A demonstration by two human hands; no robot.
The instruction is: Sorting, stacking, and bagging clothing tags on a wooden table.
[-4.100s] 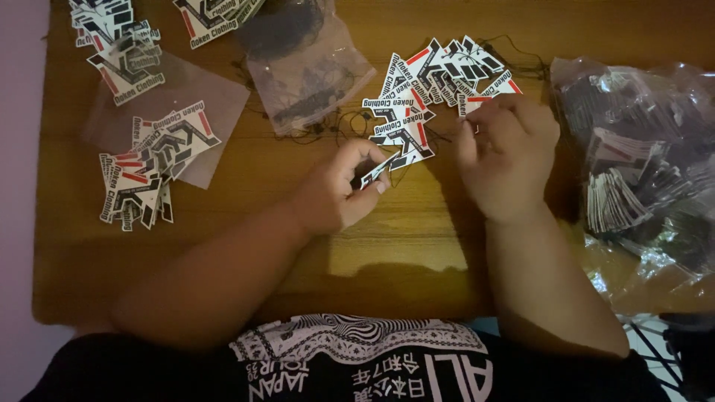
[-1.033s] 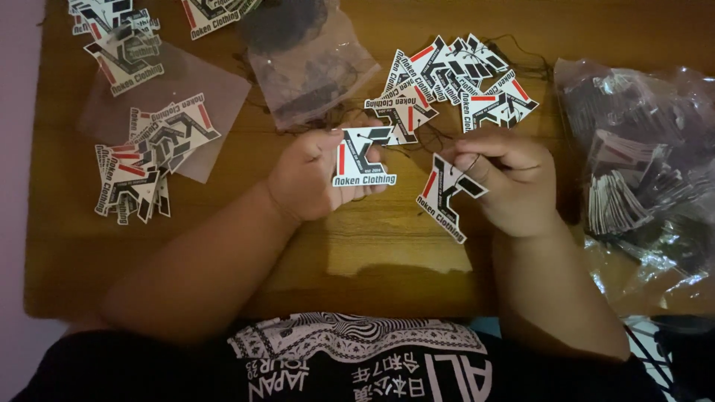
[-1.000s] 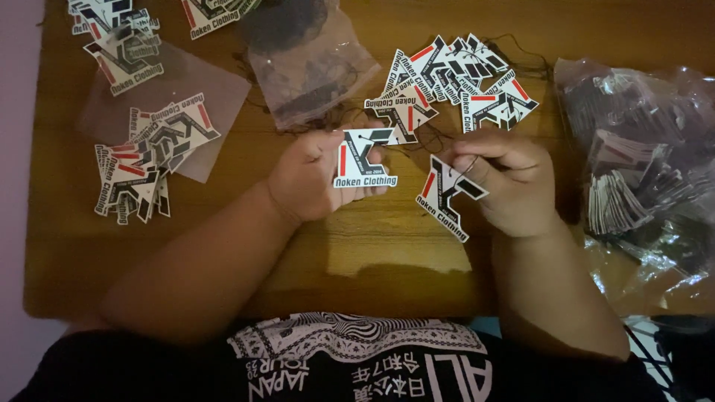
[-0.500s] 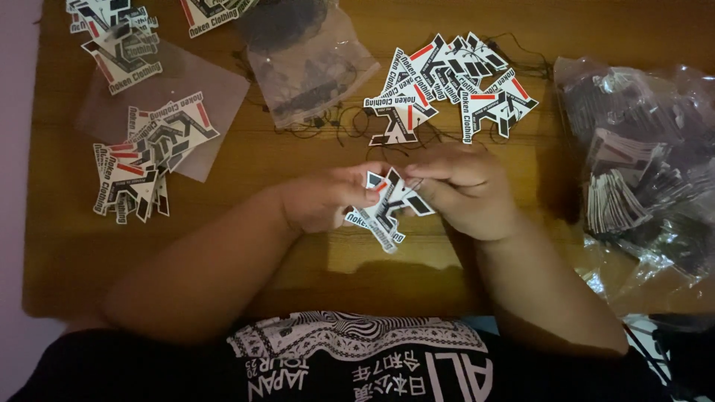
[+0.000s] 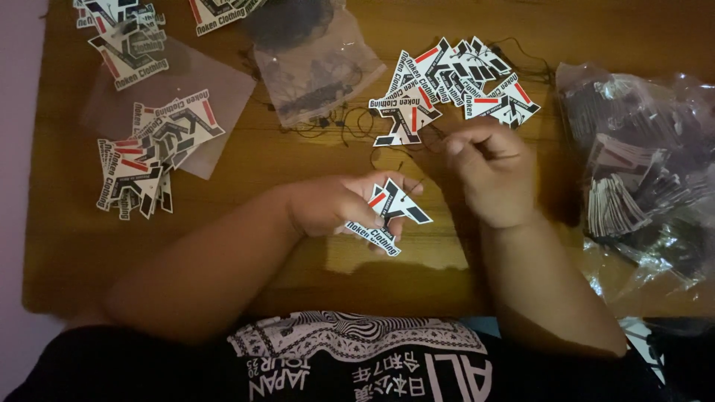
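The wooden table (image 5: 223, 246) lay bare in a band between the person's torso and the hands, and again between the left pile of tags (image 5: 145, 152) and the left forearm. Elsewhere the room was taken: a clear plastic sheet (image 5: 223, 89) under that left pile, a small clear bag of dark strings (image 5: 316, 63) at the top middle, a fanned cluster of tags (image 5: 454, 82) just beyond the right hand, and a crumpled plastic bag of bundled tags (image 5: 640, 179) filling the right edge. Loose black strings (image 5: 339, 123) lay on the wood between the small bag and the cluster.

Half a second earlier both hands had met over one tag near the table's middle; now they stood apart. The right hand (image 5: 488, 175) had lifted up and away toward the cluster, while the left hand (image 5: 335, 208) stayed low with the tag.

The left hand's fingers were curled round the black, white and red cut-out tag (image 5: 391, 212), thumb on top, pinching it just above the table in front of the torso. The right hand's fingers were drawn together at the tips as if nipping a thin string that ran down toward the tag; the thread itself was too fine and blurred to be sure of
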